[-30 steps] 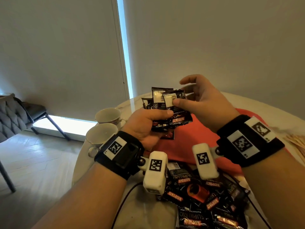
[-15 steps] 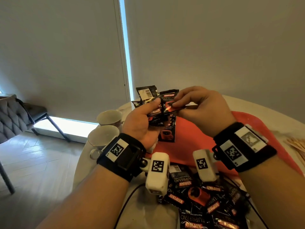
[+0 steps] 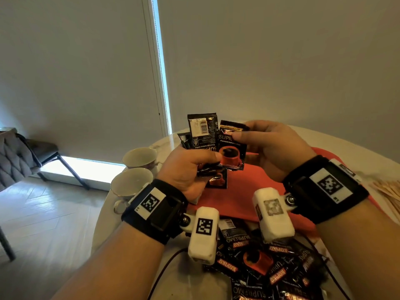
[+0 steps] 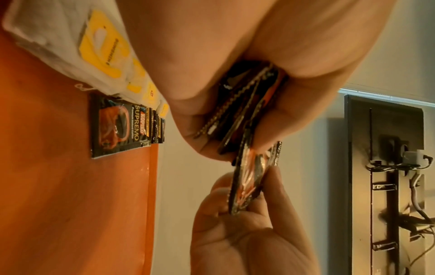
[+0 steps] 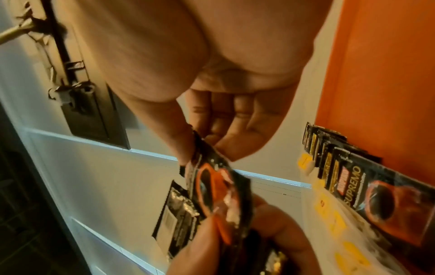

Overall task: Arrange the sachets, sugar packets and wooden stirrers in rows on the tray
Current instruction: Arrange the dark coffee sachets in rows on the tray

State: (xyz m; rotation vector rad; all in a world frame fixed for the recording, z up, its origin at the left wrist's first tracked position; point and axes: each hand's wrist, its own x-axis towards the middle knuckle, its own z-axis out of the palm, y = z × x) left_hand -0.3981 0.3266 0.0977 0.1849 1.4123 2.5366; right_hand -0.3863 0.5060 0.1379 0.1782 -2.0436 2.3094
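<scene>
The left hand (image 3: 186, 167) grips a stack of sachets (image 3: 202, 133) above the tray (image 3: 259, 180). The right hand (image 3: 272, 148) pinches the front sachet (image 3: 231, 148) at its 12 o'clock edge. Advised: peel it off singly, then lay it beside the row of sachets (image 5: 348, 167).

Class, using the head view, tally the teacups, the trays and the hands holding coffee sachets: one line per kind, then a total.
Teacups: 2
Tray: 1
Hands holding sachets: 2, left hand and right hand
Total: 5
</scene>
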